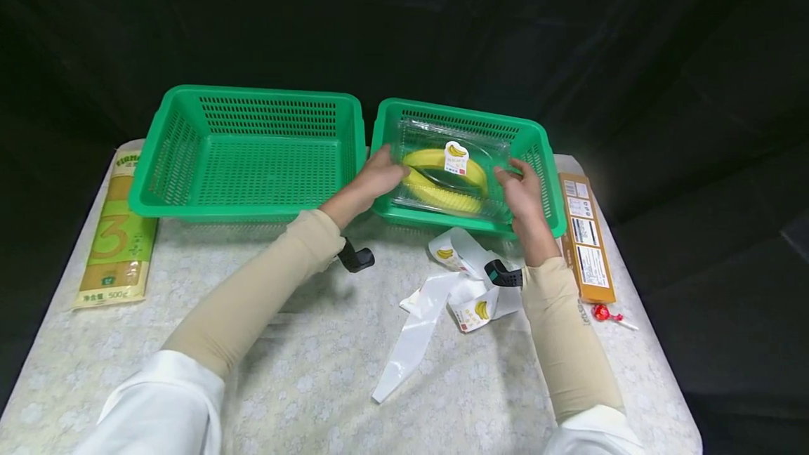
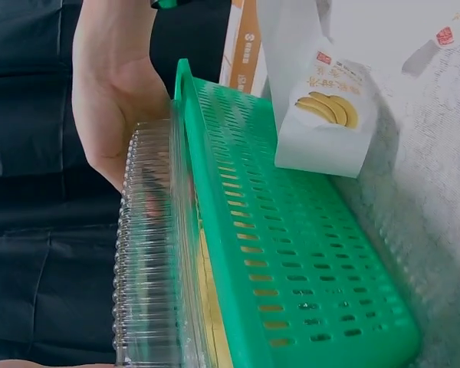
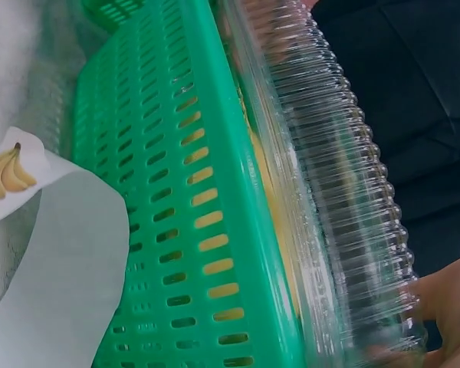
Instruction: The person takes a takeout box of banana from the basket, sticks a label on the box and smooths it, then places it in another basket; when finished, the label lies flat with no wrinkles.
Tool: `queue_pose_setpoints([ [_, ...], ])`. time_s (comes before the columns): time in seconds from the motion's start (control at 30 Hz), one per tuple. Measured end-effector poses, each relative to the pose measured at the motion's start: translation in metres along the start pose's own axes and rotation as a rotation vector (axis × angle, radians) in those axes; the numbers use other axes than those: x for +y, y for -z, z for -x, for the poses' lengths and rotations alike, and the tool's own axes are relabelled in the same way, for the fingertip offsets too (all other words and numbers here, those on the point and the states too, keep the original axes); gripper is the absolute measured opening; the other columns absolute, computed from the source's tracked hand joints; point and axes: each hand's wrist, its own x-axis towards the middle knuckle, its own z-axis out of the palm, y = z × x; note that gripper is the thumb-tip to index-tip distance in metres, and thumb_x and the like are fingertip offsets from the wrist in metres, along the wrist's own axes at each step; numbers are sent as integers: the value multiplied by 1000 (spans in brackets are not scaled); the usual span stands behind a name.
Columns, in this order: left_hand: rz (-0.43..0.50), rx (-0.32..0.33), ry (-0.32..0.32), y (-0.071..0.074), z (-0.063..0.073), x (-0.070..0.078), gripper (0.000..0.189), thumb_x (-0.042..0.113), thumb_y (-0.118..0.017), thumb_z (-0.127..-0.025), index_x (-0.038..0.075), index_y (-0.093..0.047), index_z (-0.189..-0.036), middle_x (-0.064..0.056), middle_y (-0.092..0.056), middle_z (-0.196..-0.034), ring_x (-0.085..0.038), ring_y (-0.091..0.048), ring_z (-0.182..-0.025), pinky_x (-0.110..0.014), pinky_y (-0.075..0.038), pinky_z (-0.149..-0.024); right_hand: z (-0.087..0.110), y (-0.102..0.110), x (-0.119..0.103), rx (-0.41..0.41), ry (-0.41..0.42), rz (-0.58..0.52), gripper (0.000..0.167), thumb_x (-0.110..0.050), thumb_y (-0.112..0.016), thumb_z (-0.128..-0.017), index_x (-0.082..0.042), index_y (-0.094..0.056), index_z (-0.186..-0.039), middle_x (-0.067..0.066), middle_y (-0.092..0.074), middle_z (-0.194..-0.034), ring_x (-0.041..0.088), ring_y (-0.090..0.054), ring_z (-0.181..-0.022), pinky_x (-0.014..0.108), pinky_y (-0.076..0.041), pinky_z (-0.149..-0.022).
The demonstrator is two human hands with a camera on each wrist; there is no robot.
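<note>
Both hands are on a clear plastic clamshell box (image 1: pixel 420 133), which carries a banana sticker (image 1: pixel 456 159) on its top. The left hand (image 1: pixel 381 173) grips the box's left edge, thumb on top. At the opposite edge the right hand (image 1: pixel 523 195) holds it between thumb and fingers. Yellow bananas (image 1: pixel 442 196) show through the clear plastic. The box lies over the right green basket (image 1: pixel 442 220), and its ribbed side (image 3: pixel 345 153) rises above the basket rim in the right wrist view. Through the basket's slots, yellow is visible too.
A second green basket (image 1: pixel 253 212) stands to the left, beside a noodle packet (image 1: pixel 114 237). A curled strip of banana stickers (image 1: pixel 420 325) lies in front of the right basket. On the right are an orange box (image 1: pixel 588 237) and a red lollipop (image 1: pixel 602 312).
</note>
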Motion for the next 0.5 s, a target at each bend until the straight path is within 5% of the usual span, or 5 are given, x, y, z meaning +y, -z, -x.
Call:
queue_pose_setpoints([
  [0.13,7,-6,-5,-2,0,3,77,18,-45,-106,8,7,-162,-8,3,-172,-26,0,-159,-47,-14,-130,-2,0,0,3,-2,10,62,-30,-49,-105,-10,-27,-159,16,-35,-159,30,-38,-145,47,-32,-121],
  [0.5,0,-29,5,-9,-5,0,78,6,-38,-102,9,12,-161,-7,9,-171,-22,6,-159,-41,-21,-126,-14,-2,9,6,-19,24,61,-26,-50,-105,-8,-26,-158,17,-31,-160,32,-38,-143,48,-32,-121],
])
